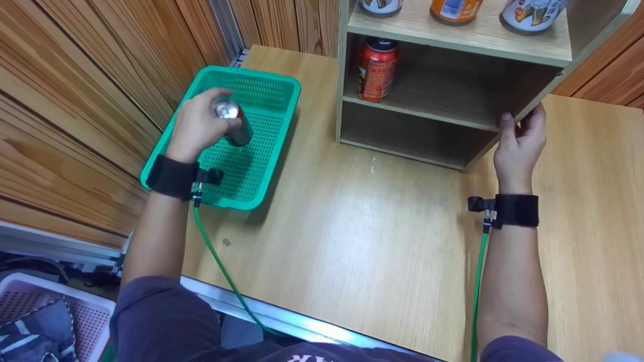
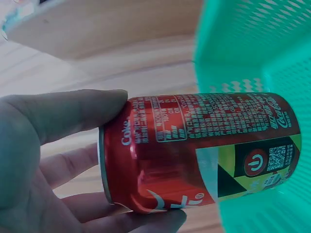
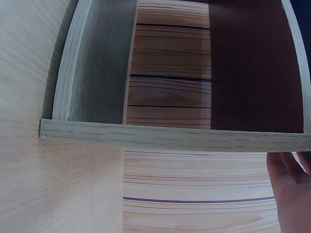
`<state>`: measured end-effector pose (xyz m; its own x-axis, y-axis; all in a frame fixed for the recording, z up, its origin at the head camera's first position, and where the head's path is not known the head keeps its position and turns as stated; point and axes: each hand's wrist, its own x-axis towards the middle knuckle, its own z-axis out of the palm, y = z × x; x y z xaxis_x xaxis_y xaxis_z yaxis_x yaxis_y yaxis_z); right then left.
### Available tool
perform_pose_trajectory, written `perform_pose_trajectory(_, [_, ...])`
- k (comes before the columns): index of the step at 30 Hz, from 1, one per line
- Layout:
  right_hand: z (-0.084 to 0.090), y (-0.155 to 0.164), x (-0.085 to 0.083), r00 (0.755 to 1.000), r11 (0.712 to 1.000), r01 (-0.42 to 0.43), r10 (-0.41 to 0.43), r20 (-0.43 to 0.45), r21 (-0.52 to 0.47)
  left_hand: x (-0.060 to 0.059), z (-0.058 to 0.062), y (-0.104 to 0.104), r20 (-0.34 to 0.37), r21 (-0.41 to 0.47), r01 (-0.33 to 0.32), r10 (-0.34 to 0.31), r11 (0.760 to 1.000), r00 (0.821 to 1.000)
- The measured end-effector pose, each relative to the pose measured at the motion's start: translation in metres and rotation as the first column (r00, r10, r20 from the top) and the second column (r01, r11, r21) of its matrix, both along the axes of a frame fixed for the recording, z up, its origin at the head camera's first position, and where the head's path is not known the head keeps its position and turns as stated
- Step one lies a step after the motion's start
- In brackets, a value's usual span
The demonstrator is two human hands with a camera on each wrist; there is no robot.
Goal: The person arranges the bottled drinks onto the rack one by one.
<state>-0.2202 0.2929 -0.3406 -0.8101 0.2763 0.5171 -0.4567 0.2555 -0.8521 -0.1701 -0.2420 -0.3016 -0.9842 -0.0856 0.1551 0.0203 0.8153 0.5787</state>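
While the left hand wraps a red cola can above the green basket, the right hand clasps the front edge of the wooden shelf unit at its right side panel, thumb on the inner face and fingers behind. That hold looks like a steadying one, keeping the light open-fronted unit from shifting on the tabletop.

The left grip is closed round the can near its top: in the left wrist view the thumb lies along one side of the can and the fingers curl under the other, with the rest of the body free. The can sits just over the perforated basket floor; I cannot tell whether its base touches the mesh. From the head view its silver top faces up toward the camera and leans slightly to the left, so the long axis runs steeply, near upright but tilted, base toward the basket floor. In the wrist view that axis runs across the picture, top rim by the palm, base out over the basket.

Another red can stands upright on the middle shelf at its left end; three more cans stand on the shelf above.
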Motion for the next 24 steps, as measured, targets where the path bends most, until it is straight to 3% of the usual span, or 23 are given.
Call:
perform_pose_trajectory(6, [0.0, 0.0, 0.001, 1.0, 1.0, 0.006, -0.006, 0.019, -0.003, 0.017, 0.031, 0.034, -0.083, 0.018, 0.037, -0.036, 0.999, 0.996])
perform_pose_trajectory(11, [0.002, 0.0, 0.0, 1.0, 1.0, -0.012, 0.012, 0.011, -0.018, 0.025, 0.045, 0.069, -0.156, 0.057, 0.154, -0.143, 0.986, 0.977])
perform_pose_trajectory(14, [0.002, 0.001, -0.002, 1.0, 0.999, -0.023, 0.023, -0.002, -0.034, 0.026, 0.046, 0.094, -0.169, 0.082, 0.267, -0.251, 0.96, 0.953])
perform_pose_trajectory(17, [0.003, 0.001, -0.001, 1.0, 1.0, -0.019, 0.019, 0.001, -0.019, 0.027, 0.044, 0.118, -0.126, 0.109, 0.367, -0.354, 0.924, 0.927])
perform_pose_trajectory(24, [-0.001, 0.001, 0.003, 0.999, 1.0, -0.022, 0.022, 0.026, 0.013, 0.021, 0.03, 0.17, -0.108, -0.014, 0.489, -0.487, 0.872, 0.867])
